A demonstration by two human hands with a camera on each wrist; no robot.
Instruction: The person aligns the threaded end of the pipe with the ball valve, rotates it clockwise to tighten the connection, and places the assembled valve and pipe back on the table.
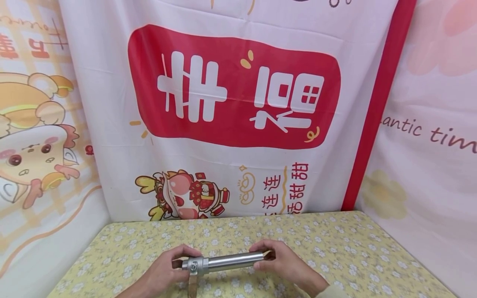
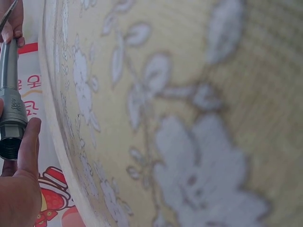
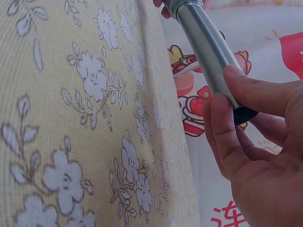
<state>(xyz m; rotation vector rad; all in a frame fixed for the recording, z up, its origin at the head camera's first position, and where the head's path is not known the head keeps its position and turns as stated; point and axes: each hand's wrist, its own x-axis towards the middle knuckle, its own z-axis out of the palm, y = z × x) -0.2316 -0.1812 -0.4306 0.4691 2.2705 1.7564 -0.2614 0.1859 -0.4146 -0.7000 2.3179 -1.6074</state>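
Observation:
A metal ball valve (image 1: 197, 265) is joined end to end with a smooth steel pipe (image 1: 234, 261), and the piece is held almost level above the table. My left hand (image 1: 165, 267) grips the valve end, thumb and fingers on either side. A flat lever (image 1: 192, 286) points down from the valve toward me. In the left wrist view the valve (image 2: 13, 106) shows raised lettering and a threaded opening at its near end. My right hand (image 1: 281, 263) pinches the pipe's other end; the right wrist view shows thumb and fingertips against the pipe (image 3: 206, 49), near its dark end.
A yellow flowered cloth (image 1: 335, 248) covers the table beneath both hands. Printed white hangings stand around it: one behind with a red panel (image 1: 238, 124), one at the left (image 1: 37, 165) and one at the right (image 1: 428, 178).

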